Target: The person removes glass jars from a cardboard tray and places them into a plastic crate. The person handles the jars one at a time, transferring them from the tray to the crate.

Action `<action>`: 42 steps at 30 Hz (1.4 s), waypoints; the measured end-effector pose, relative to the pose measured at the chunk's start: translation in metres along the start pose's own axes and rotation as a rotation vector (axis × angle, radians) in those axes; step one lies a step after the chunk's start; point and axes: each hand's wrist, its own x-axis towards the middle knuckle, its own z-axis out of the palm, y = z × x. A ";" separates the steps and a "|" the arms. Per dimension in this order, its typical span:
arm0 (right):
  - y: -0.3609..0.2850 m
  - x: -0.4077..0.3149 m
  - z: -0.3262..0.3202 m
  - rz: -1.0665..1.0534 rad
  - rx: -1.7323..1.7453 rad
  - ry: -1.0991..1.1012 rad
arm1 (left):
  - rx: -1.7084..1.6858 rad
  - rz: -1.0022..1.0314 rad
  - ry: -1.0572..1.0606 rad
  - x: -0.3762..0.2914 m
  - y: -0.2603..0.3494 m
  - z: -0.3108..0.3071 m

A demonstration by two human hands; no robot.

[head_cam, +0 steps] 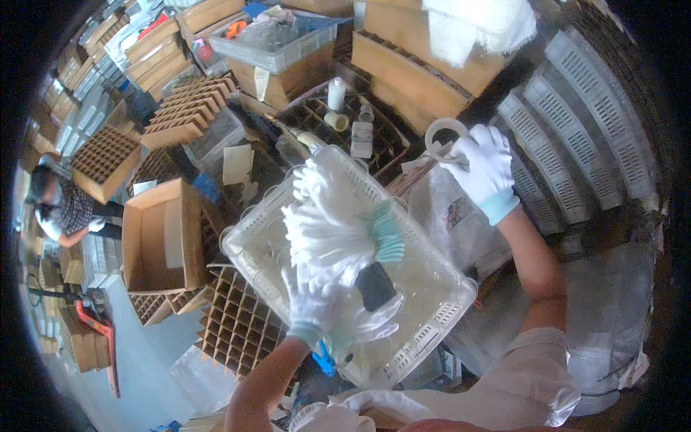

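My right hand, in a white knit glove with a mint cuff, grips a roll of tape by its ring. This hand is raised past the right side of a white plastic crate. A thick bundle of white knit gloves with mint cuffs lies in the crate. My left hand, gloved alike, rests fingers apart against the near end of that bundle. To its right are a dark flat rectangular piece and a loose white glove.
Cardboard dividers and a cardboard box stand left of the crate. Beyond it are a white bottle and a clear bin. Slotted plastic crates rise at right. Another person stands at far left.
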 end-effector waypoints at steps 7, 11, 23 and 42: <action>-0.130 -0.017 -0.120 -0.157 0.019 0.087 | 0.046 0.028 0.157 -0.011 -0.010 0.027; -0.182 -0.072 -0.185 -0.019 -0.122 -0.018 | -0.282 -0.015 0.130 -0.041 0.003 -0.016; -0.462 -0.270 -0.174 0.317 0.711 -0.542 | -1.002 -0.331 -0.110 -0.486 -0.123 -0.069; -0.855 -0.190 -0.187 -0.330 1.509 -0.931 | -0.607 -1.294 0.397 -0.820 -0.059 -0.064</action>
